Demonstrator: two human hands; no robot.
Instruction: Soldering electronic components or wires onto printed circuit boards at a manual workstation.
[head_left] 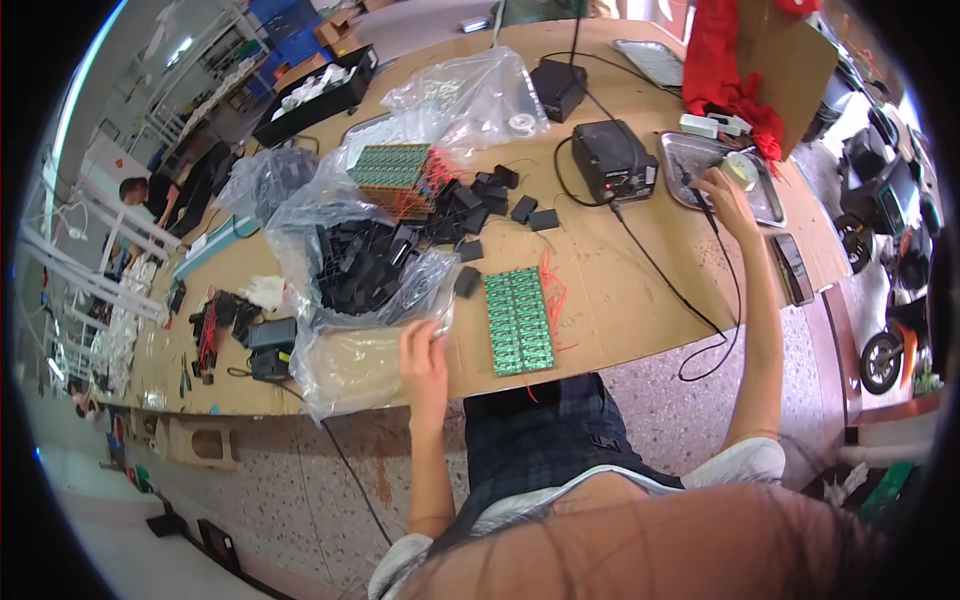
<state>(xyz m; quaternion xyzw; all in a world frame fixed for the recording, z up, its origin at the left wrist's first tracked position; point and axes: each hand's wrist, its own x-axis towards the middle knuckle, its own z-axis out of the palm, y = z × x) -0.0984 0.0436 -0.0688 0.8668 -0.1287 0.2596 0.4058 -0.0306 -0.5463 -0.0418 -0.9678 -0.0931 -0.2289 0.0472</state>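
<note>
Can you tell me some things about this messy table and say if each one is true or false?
1. The right hand reaches to the metal tray. True.
2. The left hand rests on the black soldering station. False: it is at the clear plastic bag, near the table's front edge.
3. The panel of green circuit boards lies flat on the table. True.
4. The green circuit boards lie inside the tray. False: they lie on the table between the hands.
</note>
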